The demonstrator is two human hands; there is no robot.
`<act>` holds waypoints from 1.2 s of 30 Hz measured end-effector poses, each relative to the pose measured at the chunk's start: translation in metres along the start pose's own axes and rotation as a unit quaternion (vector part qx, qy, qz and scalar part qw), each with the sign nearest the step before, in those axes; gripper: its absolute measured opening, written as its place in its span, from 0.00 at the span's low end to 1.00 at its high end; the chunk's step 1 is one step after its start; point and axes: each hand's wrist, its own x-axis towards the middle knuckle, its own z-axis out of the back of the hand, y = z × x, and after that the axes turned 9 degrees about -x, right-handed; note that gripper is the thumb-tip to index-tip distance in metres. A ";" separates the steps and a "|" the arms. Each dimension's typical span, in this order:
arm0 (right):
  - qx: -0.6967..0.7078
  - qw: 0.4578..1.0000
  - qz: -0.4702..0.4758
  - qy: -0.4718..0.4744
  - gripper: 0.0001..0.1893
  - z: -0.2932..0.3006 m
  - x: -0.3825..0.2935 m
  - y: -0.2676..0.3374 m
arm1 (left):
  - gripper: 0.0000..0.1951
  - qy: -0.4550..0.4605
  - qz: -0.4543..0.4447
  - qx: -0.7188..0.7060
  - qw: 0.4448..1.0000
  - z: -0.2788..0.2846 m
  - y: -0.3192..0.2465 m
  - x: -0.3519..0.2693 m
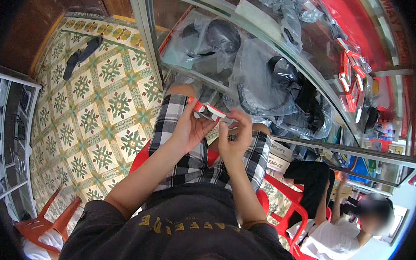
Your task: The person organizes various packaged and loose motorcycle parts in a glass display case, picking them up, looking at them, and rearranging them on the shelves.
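Observation:
My left hand holds a small red-and-white cardboard box above my lap, between my knees. The box's end facing right stands open, with a white flap raised. My right hand is at that end, fingers bent and thumb up. A small greyish piece shows by its fingertips; I cannot tell what it is or whether the fingers grip it. Beyond my knees is a glass display case with black items in clear plastic bags.
Several similar red-and-white boxes lie on the glass top at right. Cartons stand below. A person in a white shirt sits right, near a red plastic chair. Dark slippers lie on the tiled floor.

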 end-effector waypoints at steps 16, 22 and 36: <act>-0.156 0.968 0.180 0.074 0.10 -0.009 0.000 0.001 | 0.16 0.047 0.027 -0.081 0.995 0.018 0.003 0.006; -0.057 0.994 0.048 0.082 0.21 0.024 0.025 0.011 | 0.22 0.104 -0.033 0.073 0.991 -0.005 0.014 -0.007; -0.336 0.875 0.343 -0.063 0.11 0.054 0.351 0.075 | 0.24 0.022 0.100 -0.067 0.992 0.005 0.007 0.006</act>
